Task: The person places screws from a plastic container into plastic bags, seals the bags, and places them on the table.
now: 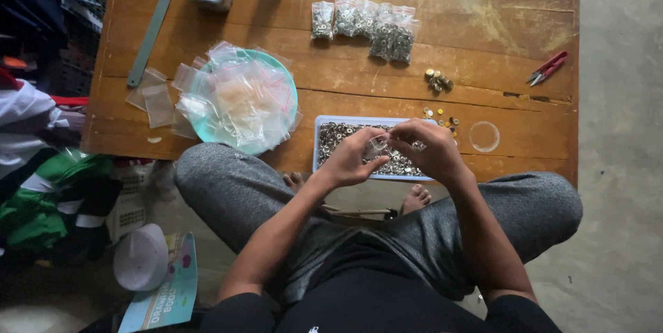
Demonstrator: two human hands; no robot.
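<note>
Left hand (351,158) and right hand (429,150) each grip one small clear bag (378,145); its contents unreadable.

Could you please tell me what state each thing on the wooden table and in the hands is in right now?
small clear bag: held between both hands, over the tray
left hand: pinching the bag
right hand: pinching the bag
tray: full of small metal pieces
filled bags: packed, lying in a row
teal plate: heaped with empty bags
red snips: lying unused

Small clear zip bag (378,145), held up betw. fingertips, just above blue tray (319,141) of silvery metal bits.
</note>
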